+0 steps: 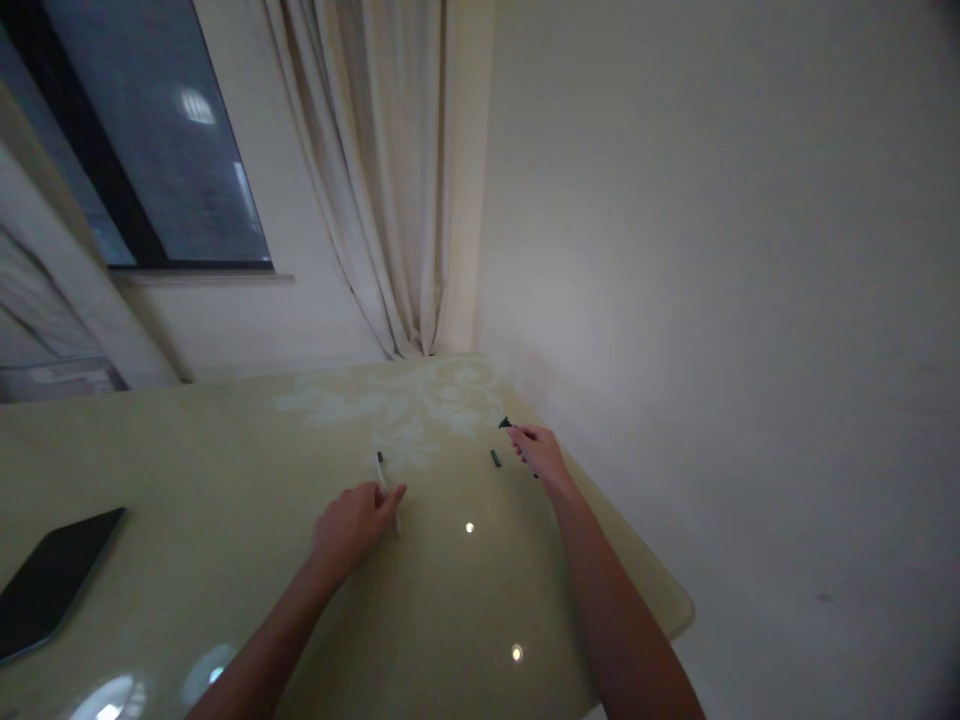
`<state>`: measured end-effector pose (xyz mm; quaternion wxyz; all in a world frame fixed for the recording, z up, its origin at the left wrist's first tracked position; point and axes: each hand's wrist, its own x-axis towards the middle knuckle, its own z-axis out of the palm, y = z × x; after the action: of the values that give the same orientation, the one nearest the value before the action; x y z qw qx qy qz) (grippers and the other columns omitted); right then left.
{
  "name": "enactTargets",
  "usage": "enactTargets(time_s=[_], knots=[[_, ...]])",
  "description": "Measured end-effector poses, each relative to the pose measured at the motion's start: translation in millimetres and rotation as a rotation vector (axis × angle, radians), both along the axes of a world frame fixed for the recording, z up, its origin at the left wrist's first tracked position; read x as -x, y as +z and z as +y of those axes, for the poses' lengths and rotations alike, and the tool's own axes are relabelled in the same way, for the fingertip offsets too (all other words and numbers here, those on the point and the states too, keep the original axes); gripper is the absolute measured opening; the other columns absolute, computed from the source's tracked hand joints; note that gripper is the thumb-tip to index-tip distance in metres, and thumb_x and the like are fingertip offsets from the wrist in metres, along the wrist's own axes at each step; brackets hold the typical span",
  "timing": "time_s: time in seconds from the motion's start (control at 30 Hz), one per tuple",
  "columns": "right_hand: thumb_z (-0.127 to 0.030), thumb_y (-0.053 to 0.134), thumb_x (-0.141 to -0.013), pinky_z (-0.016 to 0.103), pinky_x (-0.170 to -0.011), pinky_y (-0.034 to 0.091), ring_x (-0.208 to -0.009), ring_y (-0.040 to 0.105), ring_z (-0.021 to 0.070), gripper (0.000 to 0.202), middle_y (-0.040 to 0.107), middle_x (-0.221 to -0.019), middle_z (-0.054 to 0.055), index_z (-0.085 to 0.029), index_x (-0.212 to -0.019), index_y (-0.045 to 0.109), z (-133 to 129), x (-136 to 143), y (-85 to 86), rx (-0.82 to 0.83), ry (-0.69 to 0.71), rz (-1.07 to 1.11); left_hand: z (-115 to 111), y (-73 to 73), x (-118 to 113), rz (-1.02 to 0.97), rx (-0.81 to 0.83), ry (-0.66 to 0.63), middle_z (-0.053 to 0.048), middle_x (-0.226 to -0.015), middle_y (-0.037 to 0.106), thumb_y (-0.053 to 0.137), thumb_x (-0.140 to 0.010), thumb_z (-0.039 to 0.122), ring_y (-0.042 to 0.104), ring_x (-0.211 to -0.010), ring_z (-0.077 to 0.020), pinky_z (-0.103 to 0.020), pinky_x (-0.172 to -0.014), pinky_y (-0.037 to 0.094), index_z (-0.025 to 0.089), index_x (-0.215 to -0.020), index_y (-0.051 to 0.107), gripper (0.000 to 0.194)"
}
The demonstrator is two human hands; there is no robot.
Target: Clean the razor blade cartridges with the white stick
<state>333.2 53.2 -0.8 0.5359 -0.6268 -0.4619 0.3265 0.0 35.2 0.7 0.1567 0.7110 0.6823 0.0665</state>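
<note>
My left hand (360, 515) is low over the table, its fingers closed around a slim white toothbrush (381, 470). The brush's dark head points away from me, and its tail end shows below my thumb. Farther right, my right hand (541, 455) grips a razor (505, 424) by its handle. The razor's black head sticks out beyond my fingertips to the left; the end of the handle shows under the palm. A small dark oblong piece (496, 458) lies on the table just left of my right hand, too small to name.
The pale, glossy table (450, 600) meets a wall (712, 300) along its right side and has a rounded near-right corner. A dark tablet-like slab (56, 580) lies at the left. Curtains (375, 180) hang behind the table beside a window (165, 130).
</note>
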Motion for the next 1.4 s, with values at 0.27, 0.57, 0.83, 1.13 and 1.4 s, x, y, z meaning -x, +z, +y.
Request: enactTargets(time_s=[0.27,0.57,0.83,1.13,1.4], knots=[[-0.032,0.067,-0.087,0.030,-0.068,0.051,-0.073,0.071,0.0210,0.018,0.078,-0.081,0.011,-0.015,-0.083,0.073,9,0,-16.2,0.056,-0.152,-0.198,6,-5.0,-3,-0.014,0.006,-0.013,-0.018,-0.094,0.079,0.051,-0.096,0.042,0.076,-0.093,-0.0384,-0.039,-0.073,0.048,0.020,-0.081,0.072,0.034],[-0.024,0.074,-0.087,0.028,-0.068,0.043,-0.082,0.070,0.0220,0.007,0.079,-0.091,0.009,-0.017,-0.091,0.075,8,12,-21.4,0.114,-0.262,-0.481,-17,-10.4,-12,-0.404,-0.030,-0.156,-0.008,-0.076,0.072,0.047,-0.091,0.058,0.066,-0.075,-0.0250,-0.032,-0.069,0.042,0.021,-0.072,0.066,0.046],[-0.029,0.074,-0.091,0.027,-0.067,0.043,-0.085,0.073,0.0218,0.012,0.081,-0.092,0.008,-0.019,-0.091,0.079,6,14,-21.2,0.141,-0.248,-0.591,-25,-7.5,-41,-0.726,-0.014,-0.177,-0.004,-0.070,0.064,0.053,-0.082,0.067,0.058,-0.068,-0.0214,-0.031,-0.064,0.042,0.019,-0.071,0.067,0.050],[-0.032,0.068,-0.093,0.027,-0.069,0.047,-0.087,0.075,0.0242,0.022,0.083,-0.093,0.011,-0.019,-0.090,0.086,6,13,-19.1,0.148,-0.230,-0.658,-34,5.6,-47,-0.956,0.124,-0.152,0.003,-0.062,0.053,0.064,-0.076,0.072,0.047,-0.053,-0.0142,-0.028,-0.053,0.037,0.020,-0.075,0.061,0.052],[-0.033,0.072,-0.090,0.029,-0.066,0.045,-0.081,0.074,0.0249,0.020,0.081,-0.087,0.012,-0.019,-0.080,0.083,6,12,-19.8,0.142,-0.247,-0.673,-35,6.7,-53,-1.009,0.185,-0.142,0.004,-0.065,0.053,0.067,-0.073,0.071,0.051,-0.056,-0.0131,-0.027,-0.054,0.040,0.019,-0.078,0.062,0.052]])
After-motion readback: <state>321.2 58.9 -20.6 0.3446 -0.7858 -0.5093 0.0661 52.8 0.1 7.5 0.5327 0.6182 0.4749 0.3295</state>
